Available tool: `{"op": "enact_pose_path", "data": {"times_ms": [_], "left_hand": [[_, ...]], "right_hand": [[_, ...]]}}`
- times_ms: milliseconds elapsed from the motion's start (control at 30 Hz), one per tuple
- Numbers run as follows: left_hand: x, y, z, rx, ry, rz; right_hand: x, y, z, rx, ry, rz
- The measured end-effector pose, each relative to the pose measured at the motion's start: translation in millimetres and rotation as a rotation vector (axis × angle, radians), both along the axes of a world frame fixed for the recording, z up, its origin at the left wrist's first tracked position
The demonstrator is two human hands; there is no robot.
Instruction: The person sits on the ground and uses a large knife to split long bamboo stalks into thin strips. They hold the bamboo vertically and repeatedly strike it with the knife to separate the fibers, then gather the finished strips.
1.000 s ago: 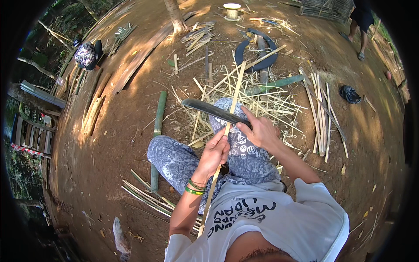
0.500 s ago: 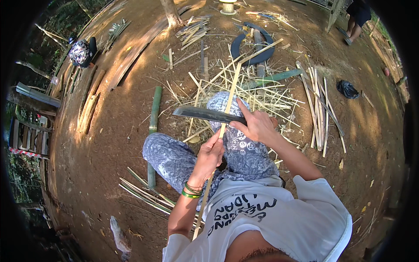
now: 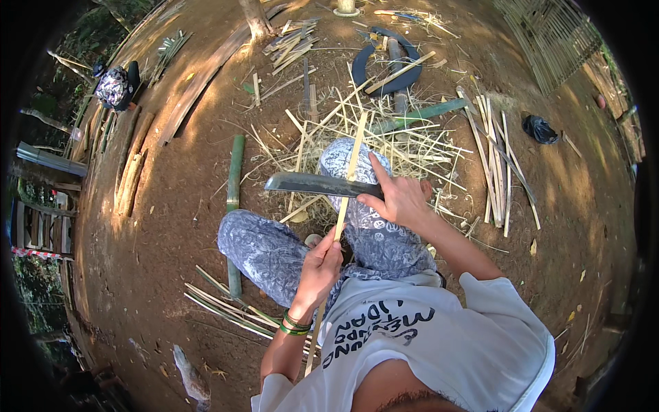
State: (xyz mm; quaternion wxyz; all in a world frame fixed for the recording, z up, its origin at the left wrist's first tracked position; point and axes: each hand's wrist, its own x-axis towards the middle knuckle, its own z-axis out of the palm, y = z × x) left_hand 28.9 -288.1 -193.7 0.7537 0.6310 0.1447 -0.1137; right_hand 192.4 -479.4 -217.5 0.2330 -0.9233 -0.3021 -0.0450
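My left hand (image 3: 320,269) is closed around a long, pale bamboo strip (image 3: 356,151). The strip slants from beside my body up over my raised right knee. Gripped in my right hand (image 3: 401,199) is a machete (image 3: 302,182) with a broad dark blade. Its blade points left and crosses the strip above my left hand, near the knee. The right index finger is stretched forward along the strip's right side, while the other fingers wrap the handle, which is mostly hidden.
Bamboo shavings (image 3: 419,154) lie heaped beyond my knees, with a black ring-shaped object (image 3: 360,69) behind. A green bamboo pole (image 3: 234,178) lies left. Split strips (image 3: 504,172) lie right, near a black plastic bag (image 3: 539,129). More strips (image 3: 226,309) lie by my left side.
My left hand has drawn toward my body, and the strip has slid the same way under the blade. The machete stays nearly in place. The view has shifted slightly; a person at upper right left it.
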Motion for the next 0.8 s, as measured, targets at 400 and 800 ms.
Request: {"op": "enact_pose_path", "data": {"times_ms": [400, 800], "left_hand": [[-46.1, 8.5, 11.3, 0.087, 0.055, -0.003], [-108.7, 16.6, 7.9, 0.008, 0.159, 0.08]], "right_hand": [[-7.1, -6.2, 3.9, -0.075, -0.067, -0.048], [-1.8, -11.9, 1.6, -0.031, 0.046, -0.168]]}}
